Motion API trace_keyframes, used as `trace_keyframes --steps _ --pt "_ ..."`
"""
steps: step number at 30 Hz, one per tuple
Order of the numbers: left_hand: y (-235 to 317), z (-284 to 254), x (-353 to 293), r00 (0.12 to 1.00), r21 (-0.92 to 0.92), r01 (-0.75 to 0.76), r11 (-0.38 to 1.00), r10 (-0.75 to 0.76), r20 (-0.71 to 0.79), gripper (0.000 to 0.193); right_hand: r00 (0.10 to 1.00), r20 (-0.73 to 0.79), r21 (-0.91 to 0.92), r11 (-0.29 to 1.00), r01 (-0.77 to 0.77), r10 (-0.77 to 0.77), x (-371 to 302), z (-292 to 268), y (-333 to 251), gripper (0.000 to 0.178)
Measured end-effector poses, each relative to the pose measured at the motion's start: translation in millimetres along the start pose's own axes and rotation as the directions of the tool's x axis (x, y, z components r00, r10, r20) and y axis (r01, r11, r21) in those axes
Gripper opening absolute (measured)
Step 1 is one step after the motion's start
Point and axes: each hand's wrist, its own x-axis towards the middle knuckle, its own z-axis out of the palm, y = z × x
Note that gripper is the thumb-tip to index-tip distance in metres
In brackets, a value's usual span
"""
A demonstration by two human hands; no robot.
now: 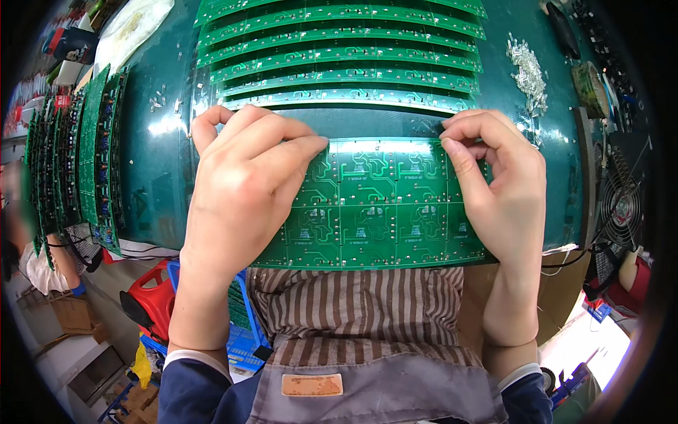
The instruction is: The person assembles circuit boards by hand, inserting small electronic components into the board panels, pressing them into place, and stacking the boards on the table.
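A green circuit board (381, 212) with a grid of repeated sections lies in front of me, its near edge reaching to the table's edge. My left hand (251, 169) covers the board's left side, thumb and finger pinched at its far edge. Over the right side, my right hand (498, 169) has thumb and index finger closed together at that same far edge. Anything between either set of fingertips is too small or too hidden to make out. Just beyond, several similar green boards (346, 74) overlap in a stepped row.
Small clear parts (527, 74) lie piled on the green table mat (159, 205) at right. Several populated boards (92, 155) stand upright at left. A metal fan (621, 205) sits at far right, and a red plastic item (155, 300) is below the table. Other people show at both sides.
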Motion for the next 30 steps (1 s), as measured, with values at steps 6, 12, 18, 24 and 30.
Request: trace_keyframes --steps 6,12,18,24,30 --pt "-4.0 7.8 -10.7 0.991 -0.108 0.119 0.987 -0.125 -0.051 0.016 0.996 0.059 -0.043 0.997 -0.057 0.059 1.4 2.0 -2.8 0.006" --pt "-8.5 6.9 -13.7 0.979 -0.201 0.183 0.962 -0.198 -0.053 0.017 0.996 0.070 -0.086 0.995 -0.055 0.061 3.0 5.1 -7.1 0.005" --pt "-14.5 -3.4 -19.8 0.976 -0.297 0.176 0.939 -0.205 -0.072 0.017 0.996 0.074 -0.087 0.995 -0.048 0.054 2.8 8.3 -14.0 0.005" --pt "-50.2 -30.9 -47.2 0.818 -0.329 0.465 0.822 -0.541 -0.195 0.012 0.996 0.088 -0.114 0.993 -0.009 0.019 -2.0 9.3 -25.8 0.006" --pt "-103.2 -46.1 -46.9 0.648 -0.231 0.688 0.688 -0.726 -0.232 0.019 0.998 0.060 -0.159 0.987 0.007 0.002 -5.8 7.7 -28.1 0.007"
